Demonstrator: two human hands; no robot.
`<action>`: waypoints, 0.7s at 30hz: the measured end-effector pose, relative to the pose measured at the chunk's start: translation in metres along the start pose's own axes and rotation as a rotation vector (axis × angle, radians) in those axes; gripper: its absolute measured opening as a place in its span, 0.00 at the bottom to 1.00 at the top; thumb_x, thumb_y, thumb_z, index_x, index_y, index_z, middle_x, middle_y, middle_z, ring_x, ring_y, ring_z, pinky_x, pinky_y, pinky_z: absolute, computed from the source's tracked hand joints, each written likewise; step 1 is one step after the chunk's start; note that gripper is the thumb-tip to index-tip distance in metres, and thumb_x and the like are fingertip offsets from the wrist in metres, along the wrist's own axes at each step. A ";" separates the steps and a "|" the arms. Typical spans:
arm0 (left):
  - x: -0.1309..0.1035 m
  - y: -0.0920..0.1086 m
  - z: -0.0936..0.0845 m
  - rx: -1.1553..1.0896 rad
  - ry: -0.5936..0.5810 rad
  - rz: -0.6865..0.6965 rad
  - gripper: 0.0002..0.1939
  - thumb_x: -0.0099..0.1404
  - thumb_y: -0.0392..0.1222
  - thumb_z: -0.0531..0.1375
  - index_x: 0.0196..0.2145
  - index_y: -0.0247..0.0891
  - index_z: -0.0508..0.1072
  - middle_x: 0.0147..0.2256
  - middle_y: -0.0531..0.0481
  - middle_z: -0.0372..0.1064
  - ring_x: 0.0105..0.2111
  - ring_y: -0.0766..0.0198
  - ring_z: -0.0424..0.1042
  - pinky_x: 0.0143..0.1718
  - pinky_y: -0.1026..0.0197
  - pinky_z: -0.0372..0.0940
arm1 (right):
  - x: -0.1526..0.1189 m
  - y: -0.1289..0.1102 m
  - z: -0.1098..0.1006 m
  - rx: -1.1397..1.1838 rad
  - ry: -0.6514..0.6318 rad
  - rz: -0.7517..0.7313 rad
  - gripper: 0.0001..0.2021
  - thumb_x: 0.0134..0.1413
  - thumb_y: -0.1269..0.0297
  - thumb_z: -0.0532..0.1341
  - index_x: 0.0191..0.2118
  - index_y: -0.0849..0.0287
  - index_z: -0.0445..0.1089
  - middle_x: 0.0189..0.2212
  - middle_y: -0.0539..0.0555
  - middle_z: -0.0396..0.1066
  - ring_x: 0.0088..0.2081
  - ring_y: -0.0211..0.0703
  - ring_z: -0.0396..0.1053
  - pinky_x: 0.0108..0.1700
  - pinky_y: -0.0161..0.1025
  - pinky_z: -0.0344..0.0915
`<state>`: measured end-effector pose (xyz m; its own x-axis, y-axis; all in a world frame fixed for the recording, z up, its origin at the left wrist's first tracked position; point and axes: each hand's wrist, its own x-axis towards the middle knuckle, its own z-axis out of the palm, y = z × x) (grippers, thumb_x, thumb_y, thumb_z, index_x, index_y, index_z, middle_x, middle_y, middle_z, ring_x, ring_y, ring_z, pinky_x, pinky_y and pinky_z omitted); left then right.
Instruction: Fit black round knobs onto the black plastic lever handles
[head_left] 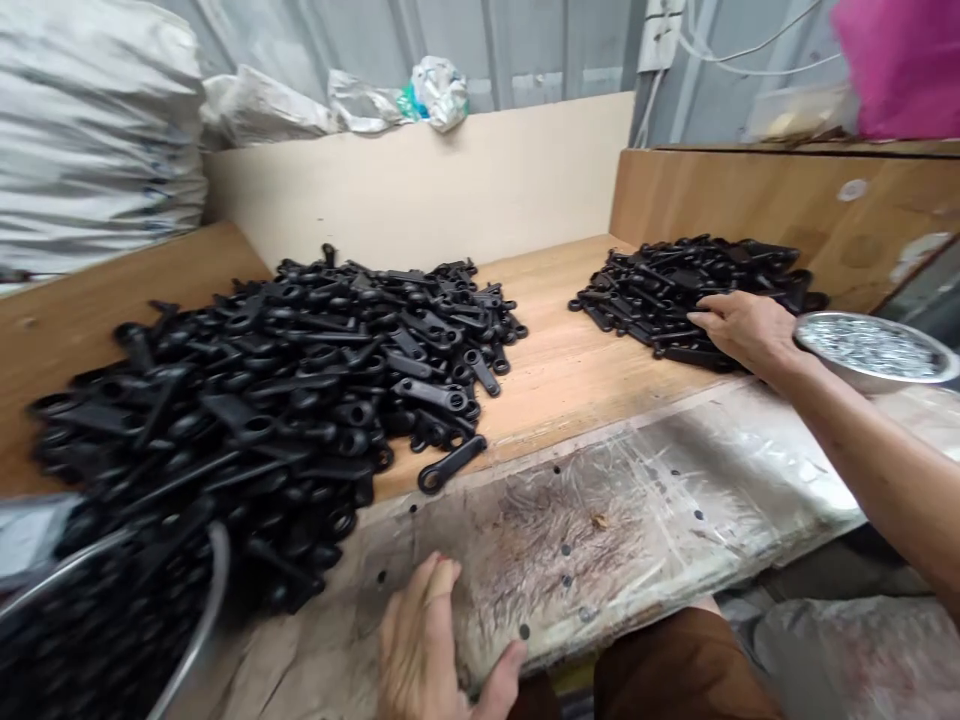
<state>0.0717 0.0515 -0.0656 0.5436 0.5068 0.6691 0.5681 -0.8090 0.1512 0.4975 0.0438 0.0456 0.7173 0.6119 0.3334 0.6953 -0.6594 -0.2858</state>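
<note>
Black plastic parts: small pile under right hand, fingers spread, gripping nothing; large pile unsorted beyond left hand, fingers flat on tabletop.

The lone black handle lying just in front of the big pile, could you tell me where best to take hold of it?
Probably pinch the lone black handle across its narrow straight shank, coming from above. It lies flat on the table, clear of the big pile, ring end toward the left hand.
</note>
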 end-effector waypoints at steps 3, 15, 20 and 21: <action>-0.002 -0.001 -0.003 0.050 -0.038 0.095 0.34 0.58 0.49 0.55 0.54 0.20 0.53 0.47 0.27 0.61 0.50 0.44 0.60 0.47 0.48 0.58 | -0.031 -0.041 0.015 0.052 -0.066 -0.122 0.15 0.51 0.62 0.60 0.44 0.61 0.72 0.44 0.62 0.70 0.43 0.50 0.66 0.35 0.39 0.57; -0.002 0.008 -0.016 -0.261 0.091 -0.041 0.22 0.62 0.42 0.50 0.50 0.26 0.58 0.38 0.36 0.69 0.42 0.51 0.67 0.43 0.48 0.61 | -0.152 -0.206 0.051 -0.051 -0.398 -0.880 0.13 0.54 0.69 0.54 0.44 0.55 0.70 0.35 0.57 0.74 0.39 0.48 0.70 0.37 0.37 0.62; -0.010 0.007 -0.031 -0.707 0.181 -0.298 0.11 0.62 0.41 0.49 0.37 0.33 0.67 0.30 0.43 0.68 0.33 0.59 0.68 0.37 0.56 0.63 | -0.163 -0.227 0.050 -0.208 -0.398 -0.812 0.11 0.54 0.69 0.54 0.39 0.66 0.72 0.33 0.68 0.73 0.37 0.58 0.71 0.34 0.43 0.63; -0.014 0.007 -0.036 -0.782 0.188 -0.375 0.11 0.62 0.41 0.49 0.35 0.34 0.67 0.30 0.44 0.68 0.33 0.60 0.68 0.37 0.58 0.63 | -0.163 -0.228 0.051 -0.226 -0.405 -0.807 0.12 0.53 0.68 0.55 0.39 0.66 0.72 0.33 0.69 0.72 0.37 0.60 0.71 0.34 0.44 0.63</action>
<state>0.0456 0.0282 -0.0484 0.2568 0.7780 0.5734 0.0666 -0.6062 0.7926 0.2248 0.1167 0.0108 0.0112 0.9999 0.0041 0.9957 -0.0115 0.0915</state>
